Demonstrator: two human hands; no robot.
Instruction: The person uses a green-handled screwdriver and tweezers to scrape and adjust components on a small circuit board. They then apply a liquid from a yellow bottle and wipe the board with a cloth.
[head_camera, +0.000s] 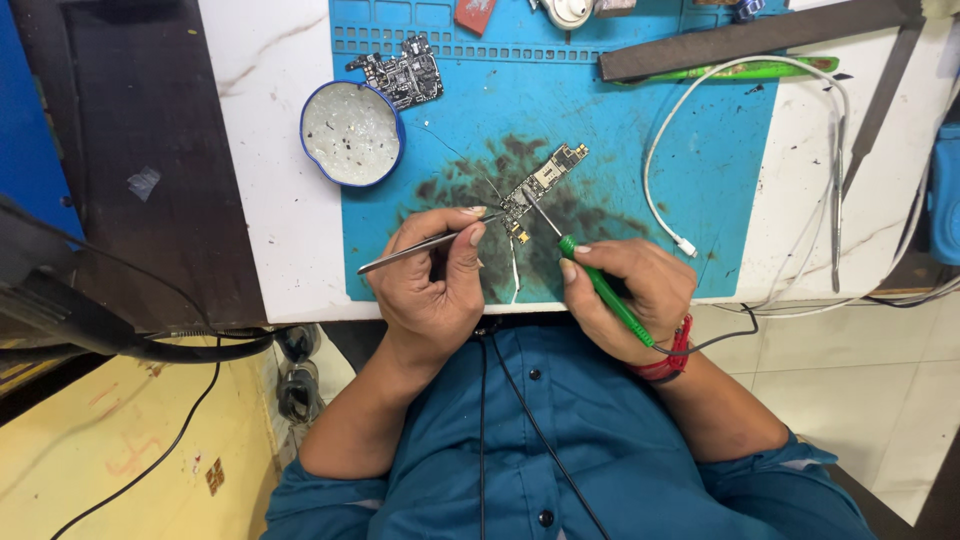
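Left hand (430, 280) grips tweezers (420, 246), right hand (630, 290) grips green probe (600, 285); blue tin (352, 133) holds pale speckled paste.

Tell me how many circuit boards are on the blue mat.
2. One narrow circuit board lies mid-mat under both tool tips; a darker circuit board sits beside the round tin. Others may lie beyond the top edge.

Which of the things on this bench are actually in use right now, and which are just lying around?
In use:
- left hand holding tweezers
- right hand holding green-handled probe
- small circuit board under both tips
- blue work mat

Lying about:
- second circuit board
- round blue-rimmed tin
- white cable
- dark flat bar
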